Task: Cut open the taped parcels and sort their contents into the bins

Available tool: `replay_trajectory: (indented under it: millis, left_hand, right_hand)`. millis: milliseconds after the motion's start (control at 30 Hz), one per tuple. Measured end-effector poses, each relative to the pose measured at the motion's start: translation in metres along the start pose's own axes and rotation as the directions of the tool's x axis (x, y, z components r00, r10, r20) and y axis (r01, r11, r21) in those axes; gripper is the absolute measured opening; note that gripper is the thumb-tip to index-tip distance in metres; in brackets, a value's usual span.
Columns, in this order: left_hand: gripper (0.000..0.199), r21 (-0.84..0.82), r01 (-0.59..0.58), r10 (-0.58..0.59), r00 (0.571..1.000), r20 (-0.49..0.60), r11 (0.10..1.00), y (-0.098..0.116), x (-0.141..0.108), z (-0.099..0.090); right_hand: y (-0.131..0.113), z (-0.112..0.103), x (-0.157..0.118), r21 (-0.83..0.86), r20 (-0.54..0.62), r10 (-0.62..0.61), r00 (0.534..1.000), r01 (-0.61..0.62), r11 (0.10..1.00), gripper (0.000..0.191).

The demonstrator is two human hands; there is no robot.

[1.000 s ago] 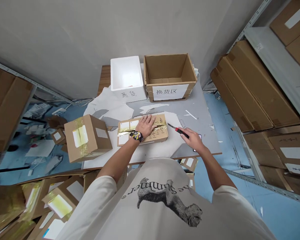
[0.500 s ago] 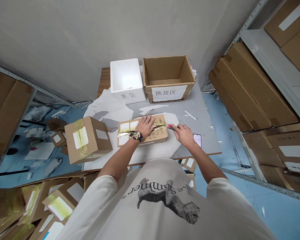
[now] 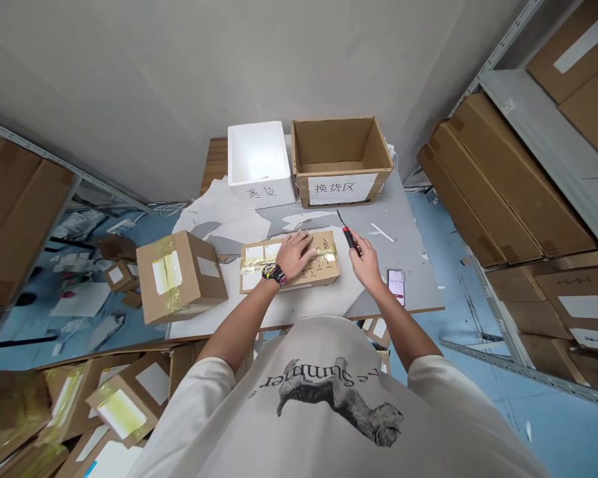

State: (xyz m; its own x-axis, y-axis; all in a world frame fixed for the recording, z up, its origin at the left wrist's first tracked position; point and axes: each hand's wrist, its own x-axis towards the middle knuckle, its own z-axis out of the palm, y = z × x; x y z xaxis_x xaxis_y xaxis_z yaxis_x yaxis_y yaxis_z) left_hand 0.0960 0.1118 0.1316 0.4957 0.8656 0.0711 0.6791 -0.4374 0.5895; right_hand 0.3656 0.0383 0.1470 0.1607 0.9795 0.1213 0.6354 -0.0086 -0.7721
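Down on the table [image 3: 396, 245], my left hand [image 3: 295, 255] lies open and flat on the light, stiff taped carton [image 3: 323, 275], right hand [image 3: 367, 269] pinching a red-handled screwdriver [image 3: 351, 240].

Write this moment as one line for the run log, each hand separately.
left hand: flat on taped cardboard box | right hand: holds red-handled screwdriver

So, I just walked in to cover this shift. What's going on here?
A person's left hand rests flat on a taped cardboard box on the table. Their right hand grips a slim red-handled tool beside that box, not touching it. Behind stand an open cardboard box and a white foam box; a phone lies to the right.
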Motion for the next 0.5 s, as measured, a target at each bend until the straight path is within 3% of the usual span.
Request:
replay_trajectory:
  millis: [100,200,267,333,367,467,500]
  left_hand:
    - [0.065,-0.367,0.038,-0.089,0.988,-0.123,0.929,0.019,-0.011,0.002]
    - [0.065,-0.678,0.096,-0.256,0.956,-0.14,0.729,0.026,-0.027,0.005]
    - [0.063,-0.787,0.147,-0.416,0.897,-0.149,0.599,0.017,-0.041,0.003]
    - [0.059,-0.849,0.153,-0.585,0.784,-0.208,0.506,-0.003,-0.061,-0.006]
    - [0.056,-0.86,0.143,-0.662,0.703,-0.26,0.49,-0.016,-0.073,-0.012]
    - [0.045,-0.794,0.204,-0.79,0.396,-0.469,0.573,-0.055,-0.112,-0.03]
    - [0.043,-0.751,0.273,-0.789,0.353,-0.502,0.601,-0.066,-0.125,-0.035]
  right_hand:
    - [-0.032,0.029,-0.006,0.08,0.035,-0.044,0.998,0.041,0.996,0.068]
    - [-0.067,0.051,-0.014,0.194,0.181,-0.187,0.966,0.151,0.969,0.062]
    - [-0.082,0.059,-0.019,0.23,0.264,-0.29,0.92,0.232,0.945,0.057]
    - [-0.084,0.063,-0.021,0.197,0.299,-0.35,0.887,0.302,0.933,0.053]
    - [-0.081,0.064,-0.022,0.163,0.308,-0.362,0.88,0.326,0.931,0.052]
    - [-0.063,0.068,-0.021,0.054,0.34,-0.361,0.868,0.365,0.929,0.05]
    - [-0.057,0.069,-0.021,0.025,0.351,-0.357,0.866,0.373,0.928,0.049]
